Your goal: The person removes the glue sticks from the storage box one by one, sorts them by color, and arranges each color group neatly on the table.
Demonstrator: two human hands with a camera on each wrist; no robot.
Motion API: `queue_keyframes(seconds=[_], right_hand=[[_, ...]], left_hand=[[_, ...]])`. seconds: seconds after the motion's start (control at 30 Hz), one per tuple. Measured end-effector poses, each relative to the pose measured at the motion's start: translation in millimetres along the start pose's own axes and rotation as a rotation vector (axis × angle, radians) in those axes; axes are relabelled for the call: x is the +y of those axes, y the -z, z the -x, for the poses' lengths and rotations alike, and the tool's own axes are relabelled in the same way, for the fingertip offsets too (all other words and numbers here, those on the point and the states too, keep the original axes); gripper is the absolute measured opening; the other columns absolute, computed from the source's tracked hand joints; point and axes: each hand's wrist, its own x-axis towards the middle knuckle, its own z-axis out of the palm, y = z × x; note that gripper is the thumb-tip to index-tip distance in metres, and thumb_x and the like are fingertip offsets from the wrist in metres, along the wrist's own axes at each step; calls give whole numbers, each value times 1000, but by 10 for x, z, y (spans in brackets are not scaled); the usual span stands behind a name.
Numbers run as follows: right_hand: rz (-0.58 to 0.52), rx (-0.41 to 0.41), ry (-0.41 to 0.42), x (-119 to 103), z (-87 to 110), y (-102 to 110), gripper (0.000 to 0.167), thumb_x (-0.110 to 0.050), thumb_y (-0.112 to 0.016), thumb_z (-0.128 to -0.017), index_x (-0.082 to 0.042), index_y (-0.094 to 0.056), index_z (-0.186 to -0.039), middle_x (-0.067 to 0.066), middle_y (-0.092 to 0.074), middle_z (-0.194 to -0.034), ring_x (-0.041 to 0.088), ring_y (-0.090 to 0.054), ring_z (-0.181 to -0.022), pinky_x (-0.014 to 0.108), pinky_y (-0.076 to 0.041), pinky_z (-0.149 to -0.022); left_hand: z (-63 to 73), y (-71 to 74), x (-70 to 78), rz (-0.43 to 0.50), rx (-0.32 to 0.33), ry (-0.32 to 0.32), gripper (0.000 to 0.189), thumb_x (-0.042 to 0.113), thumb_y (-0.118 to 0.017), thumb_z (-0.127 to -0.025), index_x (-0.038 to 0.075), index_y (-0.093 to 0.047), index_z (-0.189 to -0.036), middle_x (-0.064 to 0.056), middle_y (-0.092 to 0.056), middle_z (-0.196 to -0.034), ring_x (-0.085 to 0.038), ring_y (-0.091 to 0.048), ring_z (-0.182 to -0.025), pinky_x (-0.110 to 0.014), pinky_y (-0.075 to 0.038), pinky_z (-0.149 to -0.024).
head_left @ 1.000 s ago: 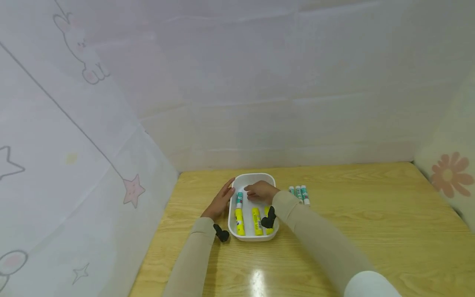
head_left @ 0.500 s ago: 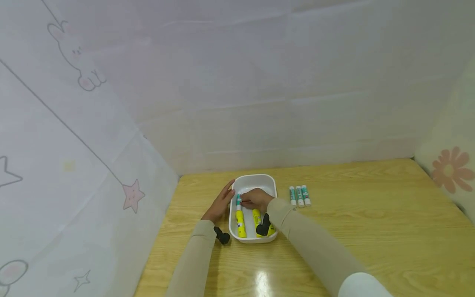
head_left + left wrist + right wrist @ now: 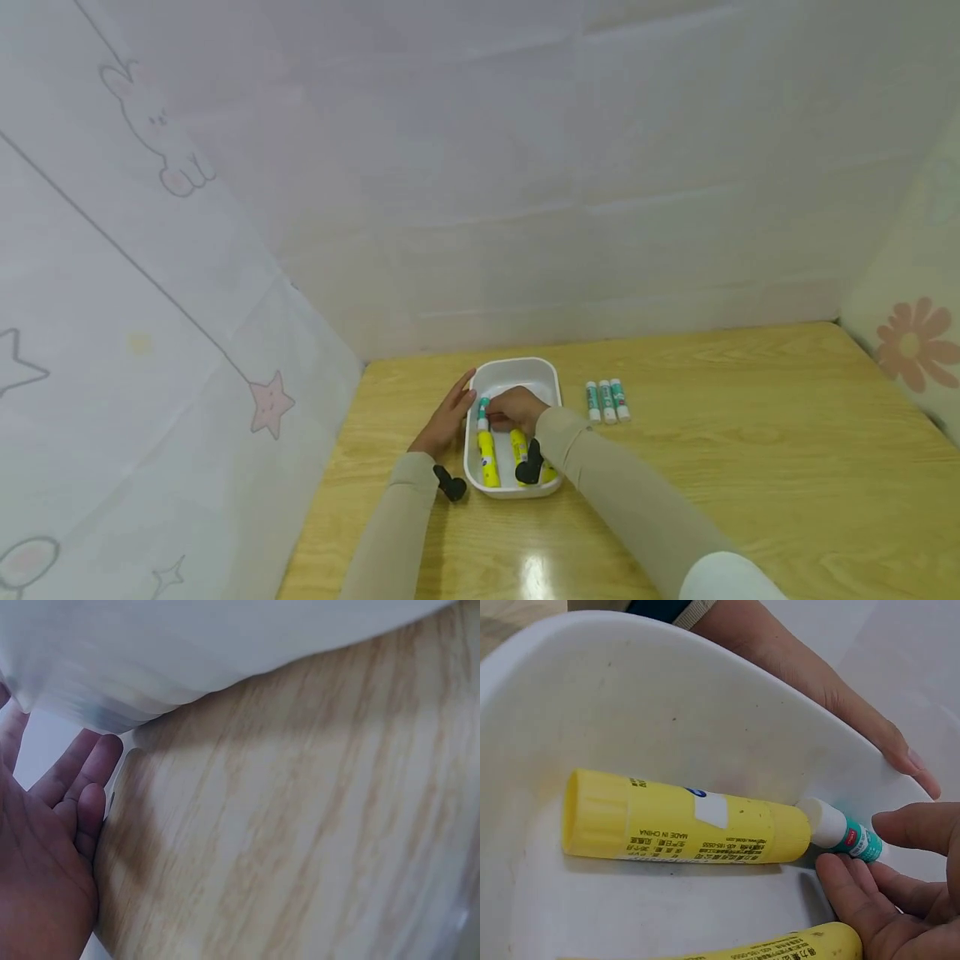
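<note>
A white tray (image 3: 517,364) stands on the wooden table. Inside, along its left wall, a small green-and-white glue stick (image 3: 844,827) lies end to end with a large yellow glue stick (image 3: 682,821). My right hand (image 3: 519,408) reaches into the tray and pinches the small one between thumb and fingers. A second yellow glue stick (image 3: 795,946) lies nearer the tray's middle, and a third (image 3: 549,474) is partly hidden by my right wrist. Outside the left wall, my left hand (image 3: 444,425) rests against the tray with fingers extended; the left wrist view shows its palm (image 3: 37,877).
To the right of the tray, three small green-and-white glue sticks (image 3: 607,402) lie side by side on the table (image 3: 750,433). Pale fabric walls (image 3: 480,208) enclose the table at the back and sides. Each wrist carries a black camera mount (image 3: 450,483).
My right hand has moved left and down within the tray onto the small glue stick, which it was apart from a second ago. My left hand keeps its place at the wall.
</note>
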Motion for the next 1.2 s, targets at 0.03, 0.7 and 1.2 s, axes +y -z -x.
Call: queue_keyframes(seconds=[0.03, 0.7, 1.2], right_hand=[[3, 4, 3, 9, -8, -5, 23, -8, -66, -90, 6, -68, -108, 17, -67, -102, 23, -67, -90, 32, -56, -81], [-27, 14, 34, 67, -107, -70, 24, -8, -69, -89, 4, -64, -110, 12, -66, -98, 19, -66, -84, 32, -57, -77], [-54, 45, 108, -140, 3, 46, 45, -6, -66, -92, 8, -49, -131, 16, -61, -111, 24, -62, -97, 38, -54, -87]], left_hand=[[-21, 0, -43, 4, 3, 1, 58, 39, -39, -106, 31, -13, -157, -15, -35, -152, -35, -42, -132, -57, -27, -109], [-137, -7, -304, -50, 65, -21, 53, 52, -39, -102, 48, -20, -152, -4, -26, -157, -33, -36, -136, -62, -21, -110], [-47, 19, -56, -12, 1, -5, 59, 39, -39, -106, 29, -14, -157, -16, -27, -156, -38, -41, -133, -55, -35, -106]])
